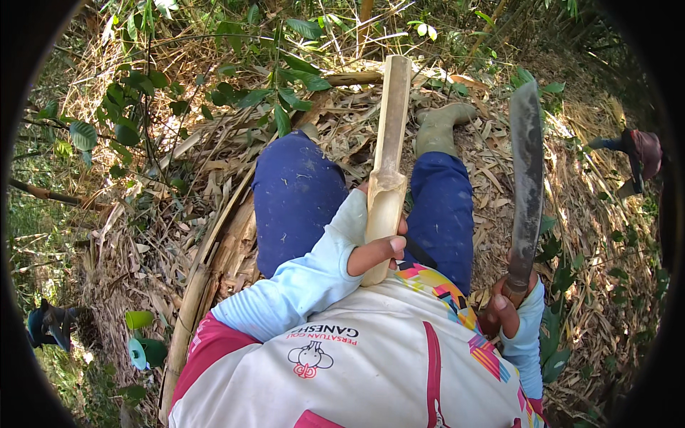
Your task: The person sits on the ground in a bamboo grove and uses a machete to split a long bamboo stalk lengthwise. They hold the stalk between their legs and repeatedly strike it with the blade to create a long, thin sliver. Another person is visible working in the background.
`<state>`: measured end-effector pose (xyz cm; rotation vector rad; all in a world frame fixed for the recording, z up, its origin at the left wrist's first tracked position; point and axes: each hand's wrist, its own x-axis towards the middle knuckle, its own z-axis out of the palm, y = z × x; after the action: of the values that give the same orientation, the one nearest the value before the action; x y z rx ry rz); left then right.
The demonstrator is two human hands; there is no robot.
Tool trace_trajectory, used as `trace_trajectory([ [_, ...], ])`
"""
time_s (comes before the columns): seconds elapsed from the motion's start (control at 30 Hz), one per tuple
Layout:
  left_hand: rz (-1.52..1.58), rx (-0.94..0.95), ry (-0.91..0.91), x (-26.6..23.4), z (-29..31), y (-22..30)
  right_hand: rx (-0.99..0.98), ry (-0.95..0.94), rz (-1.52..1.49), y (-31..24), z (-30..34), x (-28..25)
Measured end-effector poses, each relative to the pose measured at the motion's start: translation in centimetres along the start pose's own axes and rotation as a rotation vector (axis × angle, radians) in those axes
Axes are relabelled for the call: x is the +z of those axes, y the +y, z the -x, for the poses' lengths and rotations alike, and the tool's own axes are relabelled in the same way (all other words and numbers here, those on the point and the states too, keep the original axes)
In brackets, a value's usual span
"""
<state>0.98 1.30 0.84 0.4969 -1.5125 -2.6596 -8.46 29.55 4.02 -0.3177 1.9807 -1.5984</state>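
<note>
My left hand [374,255] is closed round the lower, wider part of a split bamboo piece [392,135], thumb across its front. The piece stands nearly upright in front of my belly. Its upper part is cut to a narrower strip, with a carved step where it widens. In my right hand [506,307], low at my right side, is the handle of a machete [526,171]. Its long dark blade points up and away, slightly curved toward the tip, and is apart from the bamboo. Pale blue sleeves cover both forearms, and the left sleeve reaches over part of that hand.
My legs in blue trousers [296,200] are spread, with a muddy boot [442,127] at the right. A long bamboo pole [187,314] lies along my left. Beyond it sits a green container [150,352]. Leafy stems [289,82] rise ahead; dry leaves [492,178] cover the ground.
</note>
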Motion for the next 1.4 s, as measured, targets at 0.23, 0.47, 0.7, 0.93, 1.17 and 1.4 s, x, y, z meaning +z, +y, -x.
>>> trace_trajectory([
  [0.23,-0.109,0.016,-0.089,-0.5,-0.4,-0.7,-0.22,0.139,0.72,1.0,-2.9,-1.4],
  [0.47,-0.023,-0.005,-0.137,-0.3,-0.3,-0.5,-0.408,0.073,0.973,0.6,-4.4,-0.5],
  [0.7,-0.073,-0.052,-0.226,-1.4,-0.6,-1.1,-0.408,-0.005,1.229,0.3,-4.8,0.2],
  [0.93,-0.001,-0.069,-0.202,-1.3,0.0,-1.4,-0.394,-0.009,1.309,0.3,-4.9,0.3],
  [1.17,0.027,-0.021,-0.131,-0.4,0.4,-1.2,-0.496,-0.038,1.386,-1.3,-5.6,0.0],
  [1.4,-0.106,0.048,-0.071,-0.2,0.4,-2.4,-0.372,-0.021,1.472,-1.2,-5.6,0.1],
])
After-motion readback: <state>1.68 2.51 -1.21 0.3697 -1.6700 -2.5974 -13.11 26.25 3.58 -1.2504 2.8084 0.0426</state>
